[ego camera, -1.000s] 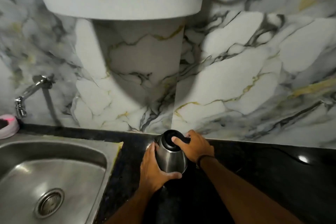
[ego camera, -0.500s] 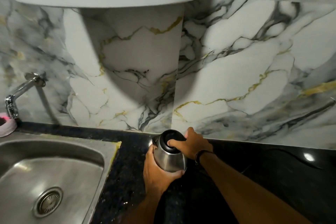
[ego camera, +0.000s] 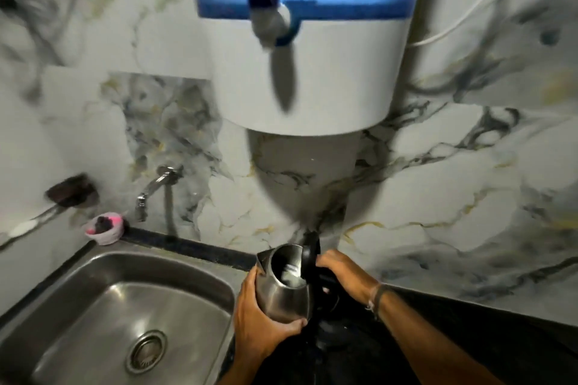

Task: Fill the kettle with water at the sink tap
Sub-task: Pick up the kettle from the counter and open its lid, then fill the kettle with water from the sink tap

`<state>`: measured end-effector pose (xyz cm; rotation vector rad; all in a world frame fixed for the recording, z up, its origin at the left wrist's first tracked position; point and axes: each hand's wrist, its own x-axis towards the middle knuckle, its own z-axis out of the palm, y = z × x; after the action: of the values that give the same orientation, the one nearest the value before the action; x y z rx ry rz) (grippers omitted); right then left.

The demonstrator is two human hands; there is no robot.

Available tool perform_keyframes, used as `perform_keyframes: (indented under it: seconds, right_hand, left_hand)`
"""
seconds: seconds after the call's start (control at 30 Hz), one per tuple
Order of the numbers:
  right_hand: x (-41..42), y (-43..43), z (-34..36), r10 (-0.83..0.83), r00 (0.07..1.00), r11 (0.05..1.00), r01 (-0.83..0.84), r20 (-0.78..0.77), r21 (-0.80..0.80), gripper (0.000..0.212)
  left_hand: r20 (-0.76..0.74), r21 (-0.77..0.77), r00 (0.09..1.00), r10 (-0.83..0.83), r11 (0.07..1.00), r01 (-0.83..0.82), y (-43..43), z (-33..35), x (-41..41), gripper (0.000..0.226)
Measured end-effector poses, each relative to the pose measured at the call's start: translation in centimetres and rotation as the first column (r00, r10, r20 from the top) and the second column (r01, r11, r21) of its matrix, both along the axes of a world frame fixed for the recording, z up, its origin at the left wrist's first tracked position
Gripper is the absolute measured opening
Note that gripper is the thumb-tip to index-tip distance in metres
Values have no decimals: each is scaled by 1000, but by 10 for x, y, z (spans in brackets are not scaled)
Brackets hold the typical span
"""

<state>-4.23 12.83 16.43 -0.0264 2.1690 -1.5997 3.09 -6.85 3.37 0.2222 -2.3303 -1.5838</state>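
A steel kettle [ego camera: 286, 297] with its black lid flipped up stands over the dark counter just right of the sink [ego camera: 122, 316]. My left hand [ego camera: 259, 322] wraps around the kettle's body from the left and below. My right hand [ego camera: 344, 275] grips the black handle side behind the raised lid. The kettle's mouth is uncovered and its inside shows. A chrome sink tap [ego camera: 153, 191] juts from the marble wall, up and left of the kettle, over the basin's back edge.
A wall-mounted water purifier [ego camera: 312, 87] with a blue tank and white spout [ego camera: 269, 19] hangs directly above the kettle. A pink-and-white scrubber cup [ego camera: 104, 228] sits at the sink's back left corner. Black counter [ego camera: 469, 322] stretches to the right.
The kettle's lid was down under my right hand; now it stands flipped up. The view has tilted upward, bringing the purifier and its spout into sight.
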Motion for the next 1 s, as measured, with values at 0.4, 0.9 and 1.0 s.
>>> perform_keyframes:
  seconds: [0.4,0.9,1.0]
  right_hand:
    - [34,-196,-11,124,985,966,-93,118,-239,85]
    - [-15,-379,-58,-128,989,991,131,78,-28,61]
    - [-24,-387,-68,-218,970,974,224,108,-46,41]
  left_hand:
    - [-95,174,995,-23,984,39,-193,3,52,136]
    - [153,14,956,249,967,-254,-410,27,-47,34]
    - [223,-191,957,186,971,-144,-419,60,-103,40]
